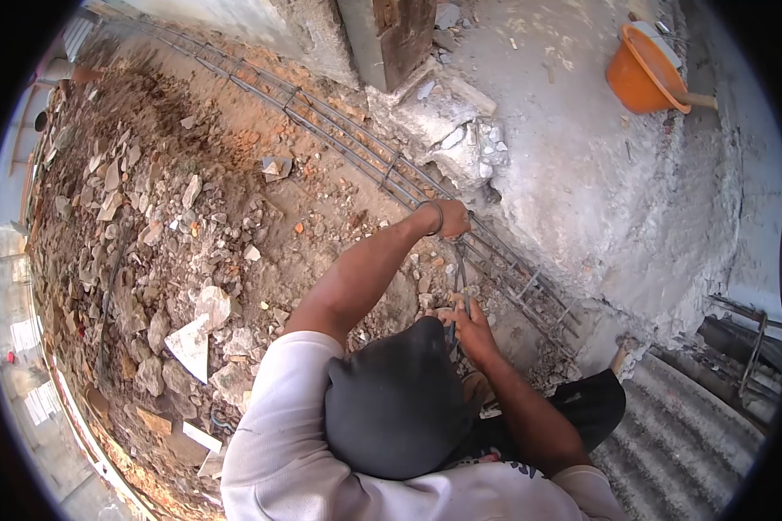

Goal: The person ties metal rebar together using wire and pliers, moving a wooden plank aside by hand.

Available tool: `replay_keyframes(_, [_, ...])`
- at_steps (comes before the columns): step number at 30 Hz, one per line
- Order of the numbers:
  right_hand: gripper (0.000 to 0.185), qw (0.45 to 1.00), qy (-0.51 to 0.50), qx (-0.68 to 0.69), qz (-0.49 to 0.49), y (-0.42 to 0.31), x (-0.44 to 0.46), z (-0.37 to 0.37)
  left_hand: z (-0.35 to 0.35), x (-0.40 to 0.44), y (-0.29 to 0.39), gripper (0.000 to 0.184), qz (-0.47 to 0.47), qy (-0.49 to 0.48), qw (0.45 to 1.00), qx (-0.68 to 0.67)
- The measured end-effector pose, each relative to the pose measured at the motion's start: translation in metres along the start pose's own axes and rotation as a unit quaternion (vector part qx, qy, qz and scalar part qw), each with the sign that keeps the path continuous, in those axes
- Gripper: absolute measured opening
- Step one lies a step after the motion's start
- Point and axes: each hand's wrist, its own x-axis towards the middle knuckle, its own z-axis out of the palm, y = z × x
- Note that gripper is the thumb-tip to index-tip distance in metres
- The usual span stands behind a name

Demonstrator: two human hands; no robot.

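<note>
A long rebar cage (389,174) of thin steel bars and stirrups runs diagonally across the ground. My left hand (447,219), with a dark band at its wrist, is closed over the bars near the middle of the cage; its fingertips are hidden. Just below, my right hand (471,328) has its fingers wrapped round the slim metal handles of what looks like pincers (460,269). They point up towards my left hand, and their jaws cannot be made out clearly. My dark-trousered knee (395,399) rises between my arms.
Broken stone and soil (165,234) cover the left. A concrete post (378,43) stands on a broken footing beyond the cage. An orange basin (641,74) sits on the rough concrete floor (573,156). Corrugated sheet (686,425) lies at lower right, near a wooden-handled tool (621,352).
</note>
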Motion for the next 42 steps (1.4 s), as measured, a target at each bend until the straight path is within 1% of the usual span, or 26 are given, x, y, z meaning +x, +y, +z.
replay_keyframes(2, [0.037, 0.999, -0.013, 0.028, 0.024, -0.015, -0.003, 0.004, -0.001, 0.000, -0.001, 0.049, 0.002, 0.005, 1.000, 0.001])
replay_keyframes(4, [0.038, 0.997, -0.026, 0.053, 0.049, -0.013, 0.000, 0.005, -0.004, -0.002, 0.002, 0.047, -0.008, -0.021, 0.999, -0.027])
replay_keyframes(6, [0.042, 0.985, -0.073, 0.138, 0.077, -0.007, 0.009, 0.007, -0.003, -0.002, 0.004, 0.046, -0.007, -0.019, 1.000, -0.018])
replay_keyframes(10, [0.042, 0.978, -0.042, 0.155, 0.130, -0.024, 0.001, -0.003, -0.004, -0.006, 0.004, 0.043, -0.024, -0.014, 0.999, -0.016])
replay_keyframes(12, [0.037, 0.972, -0.066, 0.161, 0.156, -0.059, -0.009, -0.017, -0.004, -0.009, 0.004, 0.042, -0.025, -0.012, 0.999, -0.020])
replay_keyframes(13, [0.028, 0.968, -0.064, 0.163, 0.180, -0.089, -0.018, -0.024, -0.004, -0.010, 0.005, 0.041, -0.026, -0.008, 0.999, -0.025])
replay_keyframes(14, [0.028, 0.968, -0.064, 0.163, 0.180, -0.099, -0.016, -0.033, -0.005, -0.011, 0.006, 0.041, -0.026, -0.008, 0.999, -0.025])
replay_keyframes(16, [0.025, 0.951, -0.140, 0.190, 0.198, -0.109, -0.012, -0.049, -0.006, -0.012, 0.007, 0.040, -0.027, -0.020, 0.999, -0.036])
replay_keyframes(18, [0.024, 0.955, -0.136, 0.180, 0.192, -0.108, -0.015, -0.043, -0.004, -0.009, 0.001, 0.040, -0.025, -0.012, 0.999, -0.039])
replay_keyframes(20, [0.041, 0.966, -0.104, 0.154, 0.178, -0.098, -0.023, -0.031, 0.002, -0.006, -0.003, 0.039, -0.022, -0.005, 0.999, -0.045])
replay_keyframes(21, [0.026, 0.973, -0.071, 0.113, 0.186, -0.091, -0.027, -0.022, 0.002, -0.006, -0.004, 0.042, -0.025, -0.018, 0.998, -0.061])
replay_keyframes(22, [0.026, 0.973, -0.070, 0.114, 0.187, -0.083, -0.029, -0.019, 0.005, -0.005, -0.005, 0.045, -0.027, -0.032, 0.996, -0.076])
replay_keyframes(23, [0.031, 0.992, -0.043, -0.002, 0.120, -0.077, -0.030, -0.016, 0.008, -0.004, -0.005, 0.045, -0.027, -0.033, 0.996, -0.075])
replay_keyframes(24, [0.036, 0.992, -0.016, -0.116, 0.051, -0.070, -0.030, -0.013, 0.013, -0.001, -0.005, 0.046, -0.032, -0.024, 0.998, -0.045])
replay_keyframes(25, [0.036, 0.992, -0.015, -0.113, 0.051, -0.061, -0.029, -0.014, 0.012, -0.002, -0.003, 0.046, -0.035, -0.016, 0.999, -0.016])
replay_keyframes(26, [0.041, 0.970, 0.031, -0.242, -0.009, -0.050, -0.029, -0.017, 0.011, -0.003, -0.002, 0.046, -0.034, -0.018, 0.999, -0.015])
replay_keyframes(27, [0.046, 0.925, 0.077, -0.365, -0.068, -0.051, -0.031, -0.016, 0.004, -0.010, 0.003, 0.046, -0.042, -0.033, 0.999, -0.005])
replay_keyframes(28, [0.046, 0.926, 0.078, -0.364, -0.065, -0.055, -0.032, -0.018, -0.001, -0.015, 0.008, 0.046, -0.049, -0.047, 0.998, 0.004])
replay_keyframes(29, [0.050, 0.962, 0.030, -0.272, 0.002, -0.061, -0.032, -0.022, 0.002, -0.015, 0.007, 0.046, -0.047, -0.049, 0.998, 0.003])
replay_keyframes(30, [0.055, 0.982, -0.019, -0.175, 0.067, -0.067, -0.032, -0.024, 0.005, -0.013, 0.004, 0.046, -0.042, -0.033, 0.998, -0.014])
replay_keyframes(31, [0.055, 0.982, -0.018, -0.176, 0.066, -0.064, -0.029, -0.027, 0.007, -0.011, 0.001, 0.047, -0.038, -0.015, 0.999, -0.030])
replay_keyframes(33, [0.067, 0.986, -0.064, -0.093, 0.124, -0.059, -0.022, -0.031, 0.008, -0.010, 0.001, 0.046, -0.042, -0.014, 0.999, -0.020])
replay_keyframes(35, [0.068, 0.988, -0.063, -0.063, 0.126, -0.059, -0.017, -0.031, 0.008, -0.013, 0.003, 0.046, -0.049, -0.014, 0.999, -0.012])
replay_keyframes(37, [0.068, 0.989, -0.062, -0.032, 0.132, -0.068, -0.019, -0.029, 0.010, -0.015, 0.006, 0.047, -0.051, 0.024, 0.998, 0.008])
replay_keyframes(39, [0.070, 0.986, -0.069, 0.016, 0.152, -0.080, -0.022, -0.029, 0.009, -0.018, 0.006, 0.048, -0.051, 0.033, 0.998, 0.007])
replay_keyframes(42, [0.070, 0.986, -0.068, -0.001, 0.151, -0.076, -0.020, -0.034, 0.007, -0.023, 0.010, 0.050, -0.058, 0.032, 0.998, 0.003])
